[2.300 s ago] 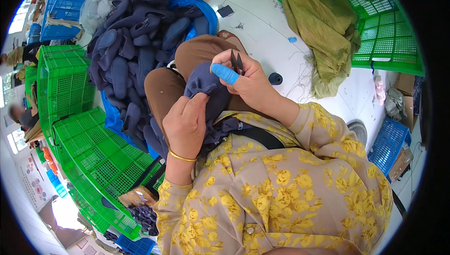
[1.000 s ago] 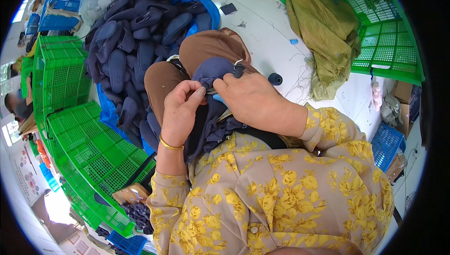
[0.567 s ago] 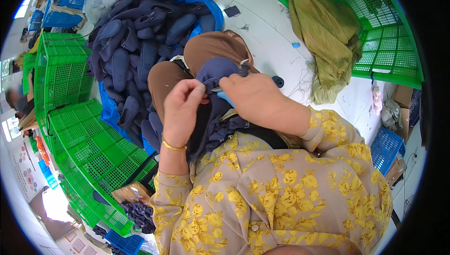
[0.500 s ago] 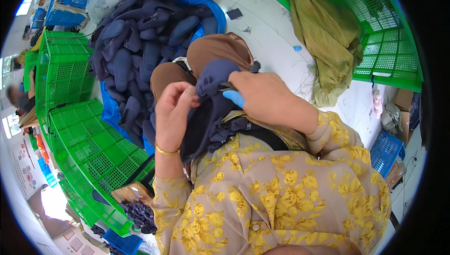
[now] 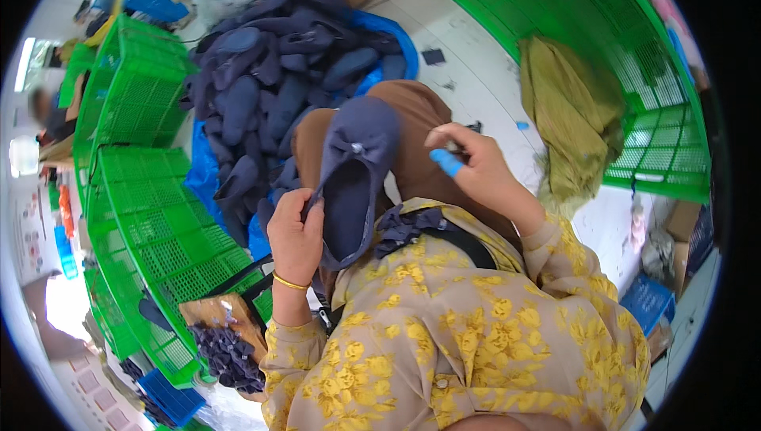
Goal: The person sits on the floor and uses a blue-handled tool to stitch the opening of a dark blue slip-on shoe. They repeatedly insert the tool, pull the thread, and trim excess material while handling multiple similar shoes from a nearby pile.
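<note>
A navy fabric slipper (image 5: 346,193) with a small bow at its front rests over my lap, opening facing up. My left hand (image 5: 295,229) grips its left edge, thumb at the rim. Apart from the slipper, to its right, my right hand (image 5: 479,165) is curled with a blue wrap around one finger. Small dark snips (image 5: 454,148) show between its fingers, mostly hidden. A bunch of navy fabric bows (image 5: 408,227) lies at my waist.
Ahead to the left, a heap of navy slippers (image 5: 265,74) lies on a blue sheet (image 5: 400,35). Green crates (image 5: 162,225) line the left, near a wooden board (image 5: 218,312) bearing more bows. An olive sack (image 5: 567,114) leans by a green crate (image 5: 658,146) at right.
The slipper has turned so that its bow and opening face up. My right hand has drawn away from it to the right, and my left hand has closed on its edge.
</note>
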Demonstrator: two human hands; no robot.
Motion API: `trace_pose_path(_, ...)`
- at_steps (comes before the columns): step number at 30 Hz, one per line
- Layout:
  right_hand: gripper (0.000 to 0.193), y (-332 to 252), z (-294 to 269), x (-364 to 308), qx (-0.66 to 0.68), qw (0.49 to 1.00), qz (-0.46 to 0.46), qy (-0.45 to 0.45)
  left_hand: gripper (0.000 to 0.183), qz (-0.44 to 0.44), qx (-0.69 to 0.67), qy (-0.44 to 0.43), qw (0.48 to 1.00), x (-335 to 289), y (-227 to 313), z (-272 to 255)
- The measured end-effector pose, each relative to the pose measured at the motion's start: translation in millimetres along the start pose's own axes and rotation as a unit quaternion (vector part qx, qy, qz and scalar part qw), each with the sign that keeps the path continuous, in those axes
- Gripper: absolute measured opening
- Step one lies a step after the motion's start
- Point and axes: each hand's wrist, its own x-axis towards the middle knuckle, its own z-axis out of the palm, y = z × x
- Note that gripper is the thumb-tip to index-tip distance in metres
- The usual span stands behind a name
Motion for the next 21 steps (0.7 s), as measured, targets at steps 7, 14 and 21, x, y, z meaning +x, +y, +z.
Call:
trace_pose_path(7,0.009,5.4,-4.2,10.7,0.002,0.995,-0.061,0.074,0.014,-0.078,-0.082,0.376,0.92,-27.7,-160.1,-208.3)
trace_pose_path(14,0.003,4.9,8.2,14.8,0.036,0.998,-0.002,0.049,0.038,-0.144,-0.258,0.578,0.76,-89.7,-145.5,-249.5)
trace_pose_path(21,0.005,0.4,13.2,17.1,0.011,0.999,-0.045,0.009,0.038,-0.232,0.072,0.008,0.97,-53.0,-198.2,-17.3)
